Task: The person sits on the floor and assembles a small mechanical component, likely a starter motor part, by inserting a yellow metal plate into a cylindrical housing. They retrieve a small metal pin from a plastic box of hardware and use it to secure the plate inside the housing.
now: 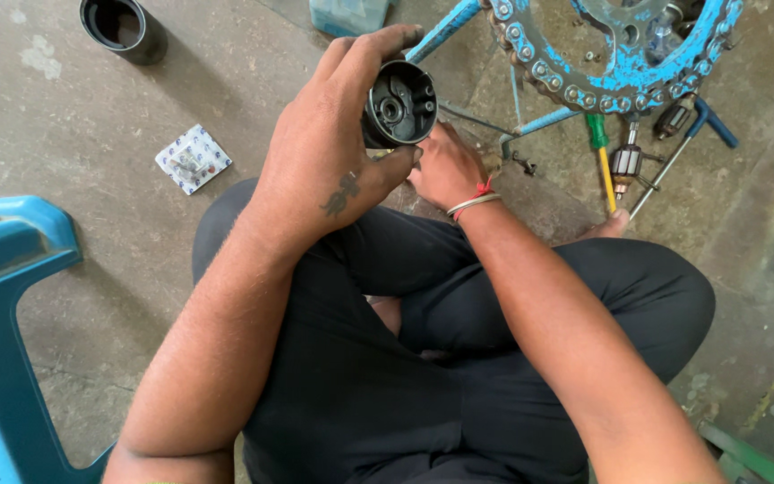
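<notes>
Far left, near edge: blue plastic stool (2, 305). Far left: black cylindrical sleeve (123, 27) standing on the concrete floor (73, 161); nearer, a small patterned packet (193, 159). Centre: left hand (329, 166), fingers wrapped round a black motor housing (399, 105) held above the lap, open end toward the camera. Just right, partly hidden behind that hand and housing, the right hand (445, 170); its grip cannot be told. Far right: blue chain sprocket (620, 54); beneath it a green-handled screwdriver (602, 157) and a motor armature (625, 164) on the floor.
</notes>
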